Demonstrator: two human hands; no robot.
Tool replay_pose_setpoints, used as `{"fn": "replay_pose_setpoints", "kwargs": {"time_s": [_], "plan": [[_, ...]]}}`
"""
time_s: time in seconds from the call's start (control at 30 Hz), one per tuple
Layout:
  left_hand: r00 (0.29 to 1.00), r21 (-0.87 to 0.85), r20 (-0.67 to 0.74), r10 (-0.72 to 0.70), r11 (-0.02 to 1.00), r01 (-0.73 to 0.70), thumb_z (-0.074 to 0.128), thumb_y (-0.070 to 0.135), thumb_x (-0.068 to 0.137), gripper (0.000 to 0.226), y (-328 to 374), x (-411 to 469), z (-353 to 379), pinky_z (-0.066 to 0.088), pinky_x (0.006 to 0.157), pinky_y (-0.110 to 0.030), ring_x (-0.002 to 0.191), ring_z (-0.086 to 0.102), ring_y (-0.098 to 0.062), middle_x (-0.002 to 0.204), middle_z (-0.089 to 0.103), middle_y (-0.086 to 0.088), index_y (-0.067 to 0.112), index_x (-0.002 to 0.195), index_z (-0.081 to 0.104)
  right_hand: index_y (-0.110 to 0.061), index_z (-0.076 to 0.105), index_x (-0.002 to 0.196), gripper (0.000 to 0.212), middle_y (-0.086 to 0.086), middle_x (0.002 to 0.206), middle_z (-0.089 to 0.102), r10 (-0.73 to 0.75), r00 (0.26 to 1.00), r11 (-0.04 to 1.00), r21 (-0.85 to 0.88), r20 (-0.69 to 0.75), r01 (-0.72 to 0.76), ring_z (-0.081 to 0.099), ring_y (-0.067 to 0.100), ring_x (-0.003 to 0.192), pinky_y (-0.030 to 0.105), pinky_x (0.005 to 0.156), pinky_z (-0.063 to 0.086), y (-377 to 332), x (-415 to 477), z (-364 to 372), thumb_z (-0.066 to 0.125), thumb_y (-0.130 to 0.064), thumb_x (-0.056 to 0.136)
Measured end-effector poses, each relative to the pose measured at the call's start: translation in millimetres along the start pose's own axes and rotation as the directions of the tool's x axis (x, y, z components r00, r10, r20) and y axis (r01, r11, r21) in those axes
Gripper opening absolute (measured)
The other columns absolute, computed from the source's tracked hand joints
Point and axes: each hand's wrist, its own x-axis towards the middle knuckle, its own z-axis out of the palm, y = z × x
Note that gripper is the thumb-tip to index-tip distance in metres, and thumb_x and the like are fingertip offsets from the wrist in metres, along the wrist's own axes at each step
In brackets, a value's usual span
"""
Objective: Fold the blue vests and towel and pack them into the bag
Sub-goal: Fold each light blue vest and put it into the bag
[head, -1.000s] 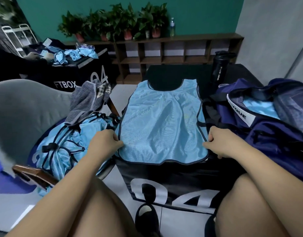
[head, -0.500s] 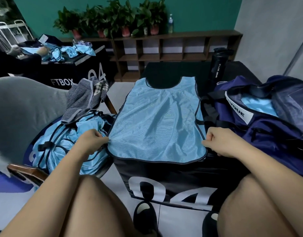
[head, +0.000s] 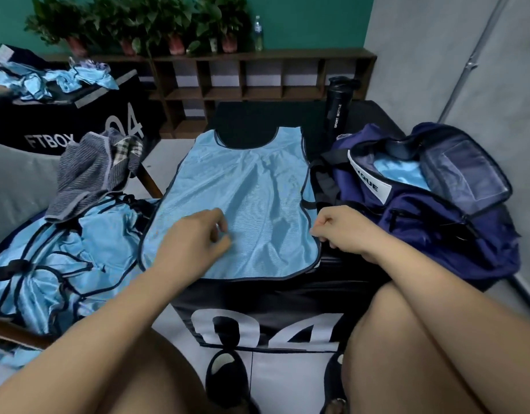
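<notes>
A light blue vest (head: 252, 186) with dark trim lies spread flat on a black box (head: 257, 297) marked 04. My left hand (head: 195, 237) is over the vest's lower left part, fingers loosely curled, gripping nothing that I can see. My right hand (head: 341, 231) pinches the vest's right edge near the bottom corner. The navy bag (head: 437, 222) stands open to the right of the box, with blue fabric (head: 398, 174) inside. A pile of several blue vests (head: 63, 258) lies on the chair at my left, and a grey striped towel (head: 87, 171) rests on top.
A black sport bottle (head: 337, 115) stands at the box's far right, behind the bag. A second black box (head: 63, 121) with crumpled blue vests sits at the far left. A wooden shelf (head: 257, 85) with potted plants lines the back wall. My knees are just in front of the box.
My left hand has let go of the vest's left edge and moved right, over the vest. My right hand still pinches the right edge.
</notes>
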Motion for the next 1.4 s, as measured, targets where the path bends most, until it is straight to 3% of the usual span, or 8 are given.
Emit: {"fn": "replay_pose_setpoints", "kwargs": {"time_s": [0.17, 0.27, 0.53, 0.7, 0.87, 1.0, 1.2, 1.4], "plan": [[0.976, -0.036, 0.127, 0.178, 0.984, -0.175, 0.067, 0.065, 0.087, 0.035, 63, -6, 41, 0.052, 0.069, -0.036, 0.08, 0.059, -0.008, 0.094, 0.056, 0.014, 0.037, 0.103, 0.056, -0.01, 0.073, 0.081, 0.012, -0.004, 0.064, 0.066, -0.043, 0.998, 0.986, 0.165, 0.048, 0.035, 0.051, 0.008, 0.053, 0.015, 0.045, 0.038, -8, 0, 2, 0.074, -0.014, 0.092], [0.958, 0.047, 0.161, 0.238, 0.968, -0.248, 0.069, 0.075, 0.082, 0.051, 87, -2, 65, 0.05, 0.067, -0.034, 0.084, 0.059, -0.01, 0.103, 0.053, 0.013, 0.033, 0.107, 0.054, -0.014, 0.071, 0.079, 0.012, -0.002, 0.065, 0.068, -0.025, 1.0, 0.996, 0.084, 0.015, 0.024, 0.054, 0.01, 0.053, 0.022, 0.048, 0.04, -7, 2, 4, 0.072, -0.017, 0.091], [0.911, 0.15, 0.173, 0.375, 0.904, -0.401, 0.079, 0.034, 0.079, 0.046, 91, 10, 89, 0.032, 0.065, -0.033, 0.085, 0.052, -0.022, 0.105, 0.049, 0.003, 0.023, 0.115, 0.053, -0.018, 0.065, 0.087, 0.008, -0.005, 0.082, 0.069, -0.021, 0.999, 0.975, -0.223, -0.04, 0.011, 0.061, 0.012, 0.067, 0.027, 0.057, 0.044, 7, -3, -7, 0.058, -0.017, 0.092], [0.972, -0.136, 0.102, 0.211, 0.971, -0.197, 0.061, 0.038, 0.089, 0.008, 89, 11, 84, 0.052, 0.069, -0.039, 0.081, 0.059, -0.015, 0.088, 0.059, 0.009, 0.031, 0.093, 0.06, -0.028, 0.063, 0.093, 0.02, -0.006, 0.087, 0.071, -0.143, 0.985, 0.957, -0.242, 0.094, 0.162, 0.062, 0.012, 0.075, 0.03, 0.071, 0.05, 13, -9, -10, 0.071, -0.013, 0.082], [0.992, -0.405, 0.123, 0.016, 0.914, 0.035, 0.074, 0.038, 0.093, 0.016, 86, 14, 80, 0.05, 0.07, -0.032, 0.068, 0.063, -0.009, 0.072, 0.069, 0.007, 0.027, 0.083, 0.069, -0.032, 0.057, 0.095, 0.036, -0.011, 0.093, 0.06, -0.347, 0.933, 0.895, -0.266, 0.094, 0.359, 0.059, 0.012, 0.082, 0.038, 0.077, 0.054, 9, -15, -9, 0.085, -0.031, 0.073], [0.995, -0.491, 0.101, -0.023, 0.868, 0.07, 0.073, 0.043, 0.098, 0.023, 93, 11, 79, 0.042, 0.062, -0.022, 0.061, 0.056, -0.003, 0.067, 0.066, 0.01, 0.027, 0.081, 0.071, -0.034, 0.047, 0.096, 0.042, -0.013, 0.09, 0.058, -0.463, 0.886, 0.834, -0.332, 0.011, 0.44, 0.058, 0.011, 0.083, 0.043, 0.072, 0.054, -3, -25, -10, 0.076, -0.052, 0.071], [1.0, -0.407, -0.003, 0.016, 0.913, -0.016, 0.073, 0.036, 0.097, 0.019, 95, 11, 77, 0.046, 0.065, -0.027, 0.067, 0.059, -0.009, 0.07, 0.063, 0.008, 0.027, 0.082, 0.065, -0.032, 0.038, 0.101, 0.03, -0.008, 0.095, 0.049, -0.563, 0.825, 0.667, -0.564, 0.048, 0.487, 0.056, 0.027, 0.079, 0.046, 0.066, 0.049, -11, -35, -1, 0.064, -0.038, 0.087], [0.995, -0.371, -0.059, 0.079, 0.923, -0.096, 0.074, 0.035, 0.095, 0.017, 94, 9, 74, 0.052, 0.071, -0.037, 0.073, 0.061, -0.014, 0.075, 0.062, 0.009, 0.028, 0.084, 0.063, -0.024, 0.042, 0.107, 0.028, -0.003, 0.101, 0.055, -0.583, 0.812, 0.612, -0.674, -0.032, 0.413, 0.058, 0.036, 0.075, 0.046, 0.062, 0.047, -10, -30, 0, 0.061, -0.038, 0.092]]}}
